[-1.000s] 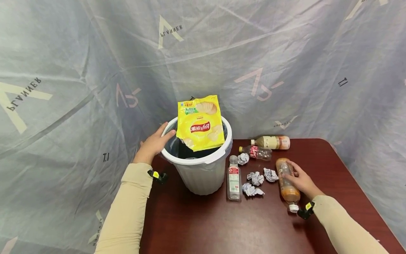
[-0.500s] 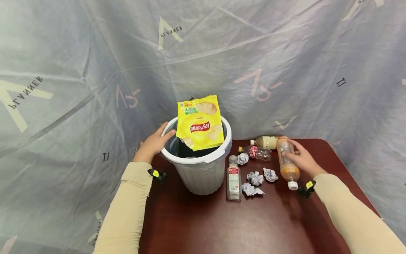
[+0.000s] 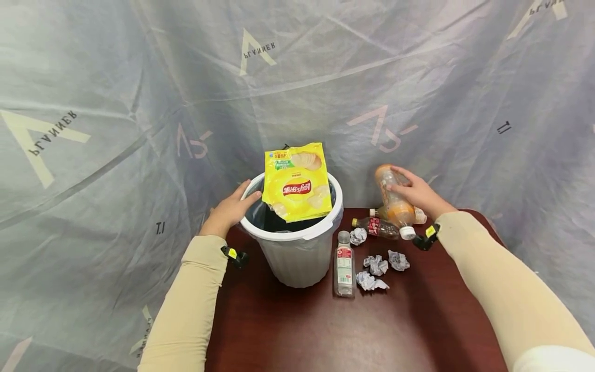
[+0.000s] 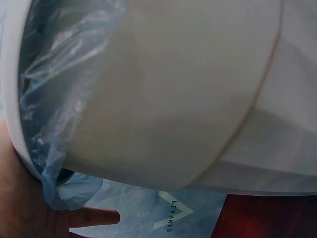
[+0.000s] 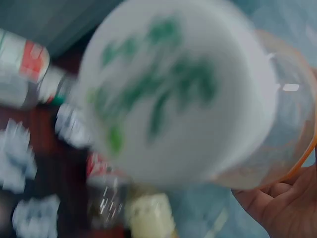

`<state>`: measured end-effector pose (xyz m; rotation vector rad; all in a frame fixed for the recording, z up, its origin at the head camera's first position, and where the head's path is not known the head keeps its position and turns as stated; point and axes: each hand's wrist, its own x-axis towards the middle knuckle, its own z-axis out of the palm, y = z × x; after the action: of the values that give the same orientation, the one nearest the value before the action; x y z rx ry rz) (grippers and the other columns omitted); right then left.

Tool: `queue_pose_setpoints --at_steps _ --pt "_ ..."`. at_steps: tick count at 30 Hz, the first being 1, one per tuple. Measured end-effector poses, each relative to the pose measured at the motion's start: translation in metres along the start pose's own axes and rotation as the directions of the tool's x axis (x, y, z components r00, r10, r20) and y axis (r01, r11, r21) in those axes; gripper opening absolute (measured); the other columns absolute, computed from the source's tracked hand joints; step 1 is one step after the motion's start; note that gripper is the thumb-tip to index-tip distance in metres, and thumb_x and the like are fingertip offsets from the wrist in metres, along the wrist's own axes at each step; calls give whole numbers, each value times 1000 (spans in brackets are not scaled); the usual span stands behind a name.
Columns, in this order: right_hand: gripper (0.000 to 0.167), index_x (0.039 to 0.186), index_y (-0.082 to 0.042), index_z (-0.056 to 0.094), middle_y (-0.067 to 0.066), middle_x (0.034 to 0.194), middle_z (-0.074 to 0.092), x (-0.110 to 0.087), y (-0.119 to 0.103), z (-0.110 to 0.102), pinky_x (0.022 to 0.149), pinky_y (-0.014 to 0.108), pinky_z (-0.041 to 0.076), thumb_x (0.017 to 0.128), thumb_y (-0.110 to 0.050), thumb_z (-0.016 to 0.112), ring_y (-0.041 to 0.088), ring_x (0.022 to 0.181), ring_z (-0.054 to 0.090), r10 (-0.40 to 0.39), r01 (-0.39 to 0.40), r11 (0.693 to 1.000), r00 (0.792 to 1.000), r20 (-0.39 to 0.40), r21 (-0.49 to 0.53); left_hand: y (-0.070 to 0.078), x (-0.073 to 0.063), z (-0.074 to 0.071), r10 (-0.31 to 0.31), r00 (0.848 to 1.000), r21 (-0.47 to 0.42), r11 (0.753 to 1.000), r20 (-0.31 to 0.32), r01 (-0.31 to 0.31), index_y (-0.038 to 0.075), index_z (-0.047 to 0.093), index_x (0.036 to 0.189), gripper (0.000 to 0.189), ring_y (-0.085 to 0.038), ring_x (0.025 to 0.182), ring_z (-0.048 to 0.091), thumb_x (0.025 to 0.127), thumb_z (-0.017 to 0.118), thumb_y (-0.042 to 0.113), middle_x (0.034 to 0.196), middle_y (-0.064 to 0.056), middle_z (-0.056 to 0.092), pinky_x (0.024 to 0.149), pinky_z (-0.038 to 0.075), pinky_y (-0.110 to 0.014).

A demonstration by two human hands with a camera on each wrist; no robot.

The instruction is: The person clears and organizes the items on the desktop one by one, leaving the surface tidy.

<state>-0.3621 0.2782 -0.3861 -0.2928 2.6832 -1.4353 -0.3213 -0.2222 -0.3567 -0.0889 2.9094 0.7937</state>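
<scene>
My right hand (image 3: 420,196) grips a clear plastic bottle (image 3: 400,211) with an orange label, raised above the table's back edge. The bottle tilts, its white cap (image 3: 407,233) toward me; that cap fills much of the right wrist view. On the left, my left hand (image 3: 228,212) holds the white rim of a trash bin (image 3: 297,263), thumb over the top. A bluish plastic liner (image 4: 74,84) hangs over the rim in the left wrist view. Across the bin's mouth lies a yellow Lay's chip bag (image 3: 297,178).
Right of the bin lies a clear bottle (image 3: 344,266) with a red-and-white label. Beyond it are several crumpled paper balls (image 3: 375,265), a red-labelled bottle (image 3: 374,226) and, partly hidden, a cream-labelled bottle (image 3: 420,216). A grey curtain (image 3: 297,77) stands behind the dark red table (image 3: 325,336).
My right hand has lifted the orange-labelled bottle off the table and carried it up and left, over the cream-labelled bottle. My left hand stays at the bin's rim.
</scene>
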Motion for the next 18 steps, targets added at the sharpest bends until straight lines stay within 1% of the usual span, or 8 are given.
queue_pose_setpoints --at_steps 3,7,11,13,15,17,18 --pt "78 164 -32 18 24 164 22 9 -26 5 97 61 46 100 -48 60 46 135 44 -1 0 1000 1000 22 23 0 0 -1 -5 1000 3 1000 4 5 41 1 163 84 -52 147 21 94 27 81 168 -13 16 110 -6 -77" --pt "76 163 -34 21 18 166 21 21 -56 13 102 64 42 100 -49 60 44 137 42 -17 15 999 998 60 34 1 0 -1 -9 1000 5 1000 2 9 41 1 163 82 -52 147 22 95 28 79 168 -14 16 110 -6 -77" --pt "74 162 -32 25 12 168 16 34 -80 20 111 66 31 100 -48 61 44 148 26 -41 38 999 995 89 26 1 -2 -1 -15 1000 3 1000 -2 15 41 2 163 84 -52 147 22 94 27 81 168 -13 17 111 -6 -77" --pt "74 162 -31 26 11 169 14 39 -90 24 114 66 27 99 -47 61 43 151 20 -48 45 998 994 96 34 1 -2 -1 -19 1000 8 1000 -4 19 41 2 163 86 -52 147 22 92 26 84 168 -13 17 111 -6 -77" --pt "73 162 -31 27 12 169 14 44 -98 27 114 64 28 99 -47 62 43 150 20 -50 44 997 994 100 59 2 -3 -1 -19 1000 19 1000 -8 19 42 2 163 88 -52 147 22 90 25 86 168 -13 18 111 -5 -77" --pt "73 162 -31 26 13 168 15 46 -106 30 111 63 34 100 -45 61 44 147 28 -46 35 994 993 109 100 3 -2 0 -18 1000 31 999 -9 18 42 2 163 87 -53 147 22 91 24 85 168 -12 17 110 -5 -78" --pt "72 162 -31 26 13 168 14 47 -109 31 111 62 35 100 -44 61 43 147 29 -43 31 994 993 110 108 3 -2 0 -17 1000 36 999 -10 17 42 2 163 86 -53 147 22 91 24 85 168 -12 17 110 -5 -78"
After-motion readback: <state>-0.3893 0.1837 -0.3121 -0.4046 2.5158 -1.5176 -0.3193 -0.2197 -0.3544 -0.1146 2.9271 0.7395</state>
